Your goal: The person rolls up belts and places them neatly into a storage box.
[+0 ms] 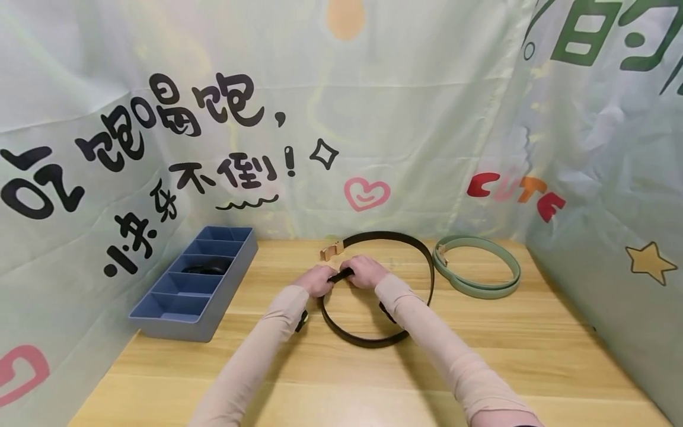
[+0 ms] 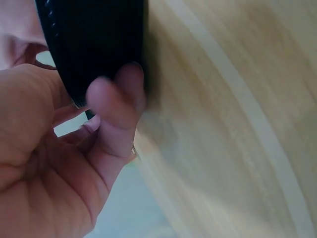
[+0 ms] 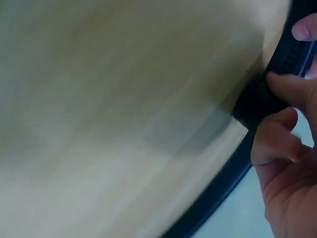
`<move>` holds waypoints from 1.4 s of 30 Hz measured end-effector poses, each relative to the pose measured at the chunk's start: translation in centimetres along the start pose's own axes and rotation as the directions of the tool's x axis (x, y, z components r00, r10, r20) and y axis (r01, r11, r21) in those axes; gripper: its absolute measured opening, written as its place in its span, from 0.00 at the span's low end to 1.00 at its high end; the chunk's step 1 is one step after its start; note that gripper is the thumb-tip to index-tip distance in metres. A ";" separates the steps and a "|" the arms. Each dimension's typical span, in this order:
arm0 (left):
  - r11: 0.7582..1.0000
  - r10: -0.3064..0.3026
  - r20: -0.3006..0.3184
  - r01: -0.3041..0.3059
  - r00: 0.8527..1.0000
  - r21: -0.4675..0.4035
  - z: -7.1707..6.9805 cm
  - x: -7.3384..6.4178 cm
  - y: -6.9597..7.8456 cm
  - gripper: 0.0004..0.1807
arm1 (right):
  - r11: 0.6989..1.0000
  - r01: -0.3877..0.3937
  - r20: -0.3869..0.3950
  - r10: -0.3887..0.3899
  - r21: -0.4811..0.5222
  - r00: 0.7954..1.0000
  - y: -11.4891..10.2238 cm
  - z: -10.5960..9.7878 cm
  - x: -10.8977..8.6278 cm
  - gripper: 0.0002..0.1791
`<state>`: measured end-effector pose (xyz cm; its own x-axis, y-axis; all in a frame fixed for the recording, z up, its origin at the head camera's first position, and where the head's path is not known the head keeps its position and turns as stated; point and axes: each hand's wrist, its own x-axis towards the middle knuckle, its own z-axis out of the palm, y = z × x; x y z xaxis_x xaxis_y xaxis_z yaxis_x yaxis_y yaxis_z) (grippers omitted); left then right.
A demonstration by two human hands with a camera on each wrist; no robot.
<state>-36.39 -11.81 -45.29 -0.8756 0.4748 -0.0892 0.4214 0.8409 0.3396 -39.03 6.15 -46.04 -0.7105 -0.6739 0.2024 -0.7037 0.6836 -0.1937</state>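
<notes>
A black belt (image 1: 368, 342) curves in a wide loop on the table, its gold buckle (image 1: 332, 251) lying at the far left of the loop. My left hand (image 1: 318, 280) pinches a stretch of the strap between thumb and fingers, and stitching shows along the belt's edge (image 2: 94, 44) in the left wrist view. Just to the right, my right hand (image 1: 364, 271) pinches the same strap, a short dark piece showing between both hands. In the right wrist view a dark part of the belt (image 3: 255, 101) sits under my fingertips (image 3: 282, 82). My palms hide some of the strap.
A green belt (image 1: 482, 290) lies coiled on the wooden table (image 1: 331, 385), right beside the black loop. At the left stands a blue divided tray (image 1: 213, 323) with a coiled black item (image 1: 208, 267) in a middle compartment. Printed cloth walls (image 1: 416, 148) enclose the table's back and sides.
</notes>
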 end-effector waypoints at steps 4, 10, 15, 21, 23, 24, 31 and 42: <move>0.997 -0.018 0.034 0.020 0.999 -0.074 0.1 0.0 0.2 0.10 | 0.992 -0.114 0.001 0.115 0.052 0.993 0.0 0.3 0.1 0.08; 0.997 0.007 0.010 -0.007 1.000 -0.080 0.1 0.2 -0.1 0.10 | 0.987 -0.122 0.074 0.115 0.102 0.991 0.0 -0.3 0.0 0.14; 0.996 -0.022 0.019 0.024 1.000 -0.090 0.2 0.3 -0.3 0.12 | 0.999 -0.051 0.051 0.052 -0.020 0.997 -0.3 -0.6 -0.3 0.10; 0.997 -0.024 0.012 0.025 1.000 -0.071 -0.1 0.2 -0.1 0.11 | 0.973 -0.007 -0.008 0.005 -0.229 1.000 -1.0 -0.3 -0.3 0.16; 0.997 -0.022 0.046 0.026 0.999 -0.078 -0.2 0.1 0.1 0.10 | 0.969 0.008 -0.002 -0.009 -0.246 1.000 -1.1 0.0 -0.4 0.16; 0.996 -0.022 0.068 0.028 0.997 -0.086 -0.2 0.0 0.2 0.09 | 0.971 0.012 0.003 -0.012 -0.241 1.000 -1.1 0.1 -0.4 0.15; 0.993 -0.015 0.113 0.028 0.993 -0.114 -0.3 0.0 0.3 0.10 | 0.996 -0.024 0.004 0.024 -0.081 1.000 -1.1 0.9 -0.5 0.06; 0.995 -0.047 -0.008 0.046 0.999 -0.086 -0.3 0.4 0.2 0.07 | 0.995 -0.081 0.038 0.080 0.053 0.996 -1.0 0.3 -0.3 0.12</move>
<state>-36.72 -11.52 -44.94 -0.8960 0.4331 -0.0978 0.3591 0.8364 0.4141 -38.14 5.56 -46.24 -0.7640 -0.6275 0.1501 -0.6429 0.7204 -0.2603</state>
